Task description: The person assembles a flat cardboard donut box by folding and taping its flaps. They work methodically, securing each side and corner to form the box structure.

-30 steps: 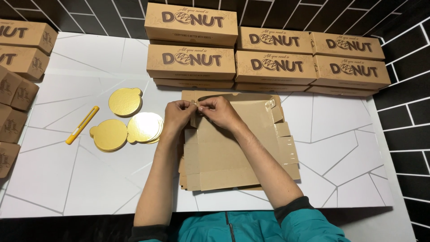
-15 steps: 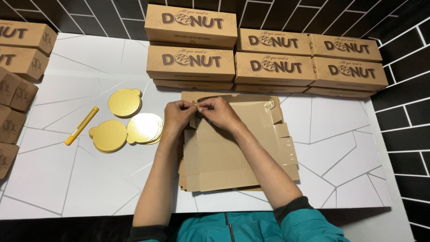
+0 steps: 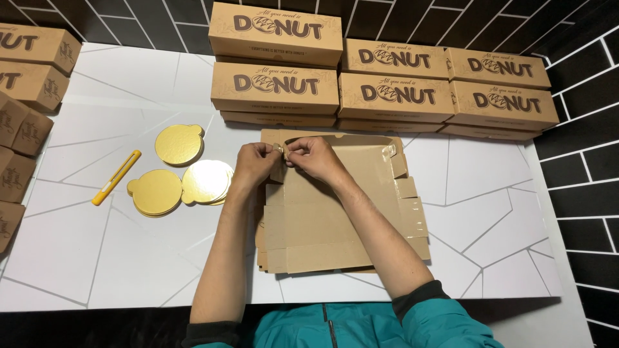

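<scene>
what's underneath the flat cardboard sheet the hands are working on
More flat brown sheets peek out along the left and bottom edges of the top cardboard sheet, on the white table. How many lie beneath is covered. Both hands, left and right, pinch its upper edge.

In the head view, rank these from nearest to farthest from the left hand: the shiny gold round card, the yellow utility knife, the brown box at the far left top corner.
Measured from the left hand:
1. Shiny gold round card, just to its left on the white table.
2. Yellow utility knife, farther left, past the gold discs.
3. Brown cardboard box at the top left corner, far left and away from the person.
</scene>
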